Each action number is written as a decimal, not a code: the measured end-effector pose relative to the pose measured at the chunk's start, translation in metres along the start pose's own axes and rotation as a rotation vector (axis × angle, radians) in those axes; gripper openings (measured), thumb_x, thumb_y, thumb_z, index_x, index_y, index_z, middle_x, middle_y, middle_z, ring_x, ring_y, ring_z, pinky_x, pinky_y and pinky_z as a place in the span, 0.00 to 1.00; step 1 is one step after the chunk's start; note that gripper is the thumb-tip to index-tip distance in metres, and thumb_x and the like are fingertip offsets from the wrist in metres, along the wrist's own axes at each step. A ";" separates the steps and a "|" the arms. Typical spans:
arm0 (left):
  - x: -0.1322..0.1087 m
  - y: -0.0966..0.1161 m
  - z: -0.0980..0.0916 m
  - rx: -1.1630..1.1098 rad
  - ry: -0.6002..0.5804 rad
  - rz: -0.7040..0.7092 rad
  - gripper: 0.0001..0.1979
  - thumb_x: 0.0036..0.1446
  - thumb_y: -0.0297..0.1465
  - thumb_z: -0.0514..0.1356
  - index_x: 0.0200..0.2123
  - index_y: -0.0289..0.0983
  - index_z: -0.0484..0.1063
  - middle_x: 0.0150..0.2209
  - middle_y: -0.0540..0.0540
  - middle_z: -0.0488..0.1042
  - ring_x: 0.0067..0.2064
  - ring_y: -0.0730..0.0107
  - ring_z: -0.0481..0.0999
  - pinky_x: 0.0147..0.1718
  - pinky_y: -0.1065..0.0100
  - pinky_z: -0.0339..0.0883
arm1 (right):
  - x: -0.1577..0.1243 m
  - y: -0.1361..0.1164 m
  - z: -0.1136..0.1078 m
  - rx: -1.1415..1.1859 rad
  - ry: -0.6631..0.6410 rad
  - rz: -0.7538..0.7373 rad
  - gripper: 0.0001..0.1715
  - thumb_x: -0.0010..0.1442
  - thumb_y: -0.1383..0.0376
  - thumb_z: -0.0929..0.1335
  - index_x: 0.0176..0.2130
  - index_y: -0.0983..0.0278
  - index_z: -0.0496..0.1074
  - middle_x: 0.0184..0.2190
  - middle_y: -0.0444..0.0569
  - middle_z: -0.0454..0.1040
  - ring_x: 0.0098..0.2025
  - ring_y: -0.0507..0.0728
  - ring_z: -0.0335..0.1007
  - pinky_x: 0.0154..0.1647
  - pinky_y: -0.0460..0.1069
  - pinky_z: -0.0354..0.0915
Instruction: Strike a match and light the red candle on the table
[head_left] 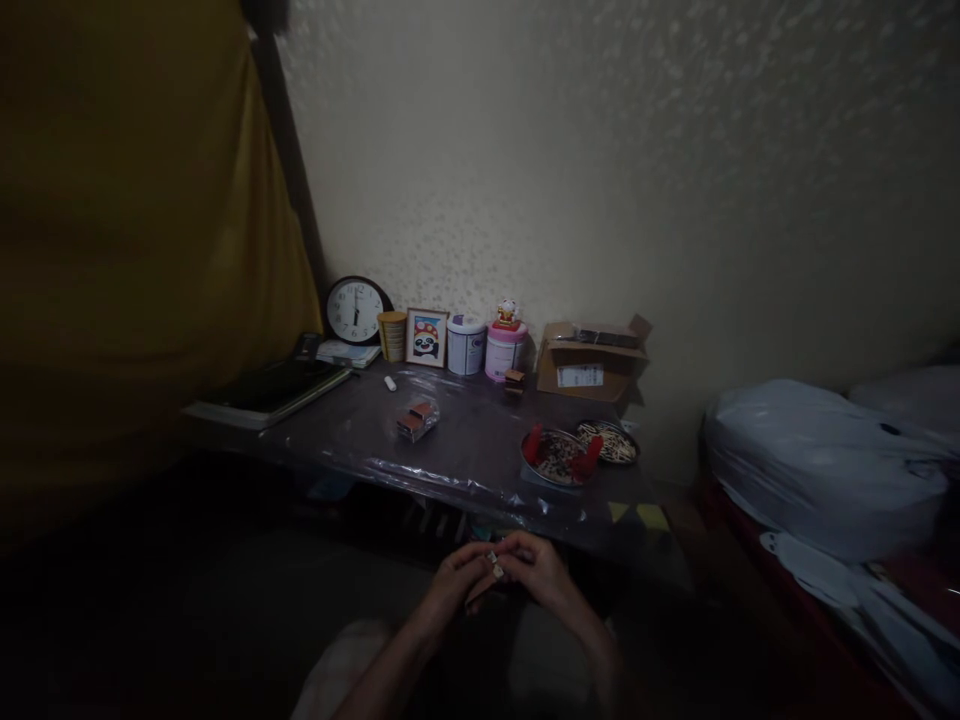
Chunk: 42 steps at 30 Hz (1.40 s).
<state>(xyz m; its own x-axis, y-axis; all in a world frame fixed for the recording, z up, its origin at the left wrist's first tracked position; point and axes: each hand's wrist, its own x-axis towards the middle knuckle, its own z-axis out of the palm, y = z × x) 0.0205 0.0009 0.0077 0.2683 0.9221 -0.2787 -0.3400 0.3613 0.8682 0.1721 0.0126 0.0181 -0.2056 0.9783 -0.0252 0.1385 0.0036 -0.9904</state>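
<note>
In front of my lap, below the table's front edge, my left hand [457,578] and my right hand [541,572] meet with their fingers closed. Between them is a small flat brown piece with white bits [496,567]; its kind is too small and dim to make out. My left fingers grip its lower brown part, and my right thumb and fingers pinch its upper right side. Beyond my hands, small brown boxes in clear plastic [418,420] lie on the table [457,460]. A round tin [559,458] with red pieces and a dark, speckled filling stands to the right.
Along the wall stand a clock [355,310], a yellow cup [392,337], a framed panda picture [427,337], a white tub [466,346], a pink tub [505,352] and a cardboard box [589,365]. A patterned lid [611,443] lies behind the tin. White bags [817,460] bulge at right.
</note>
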 end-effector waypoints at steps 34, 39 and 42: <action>0.001 0.000 -0.005 -0.061 -0.087 0.048 0.23 0.41 0.37 0.64 0.43 0.36 0.72 0.28 0.47 0.76 0.20 0.75 0.68 0.19 0.73 0.56 | -0.009 -0.027 -0.004 0.251 0.098 0.002 0.07 0.46 0.63 0.68 0.24 0.64 0.68 0.25 0.43 0.71 0.23 0.50 0.65 0.27 0.45 0.61; 0.001 0.004 -0.004 -0.107 -0.052 0.075 0.22 0.43 0.36 0.63 0.43 0.37 0.70 0.27 0.49 0.75 0.18 0.77 0.66 0.18 0.73 0.55 | -0.007 -0.027 -0.005 0.434 0.172 -0.013 0.12 0.46 0.60 0.70 0.24 0.63 0.65 0.28 0.45 0.72 0.31 0.55 0.72 0.36 0.50 0.67; 0.002 0.006 -0.003 -0.160 -0.039 0.120 0.20 0.45 0.35 0.61 0.44 0.36 0.69 0.28 0.48 0.75 0.20 0.77 0.67 0.19 0.73 0.56 | -0.004 -0.023 -0.006 0.305 0.251 -0.089 0.14 0.48 0.56 0.70 0.27 0.63 0.66 0.28 0.46 0.73 0.32 0.56 0.72 0.38 0.51 0.67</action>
<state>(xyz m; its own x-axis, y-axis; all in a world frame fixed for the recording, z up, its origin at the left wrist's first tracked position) 0.0165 0.0050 0.0116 0.2509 0.9550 -0.1585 -0.5100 0.2696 0.8169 0.1754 0.0102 0.0416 0.0440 0.9973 0.0587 -0.1703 0.0654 -0.9832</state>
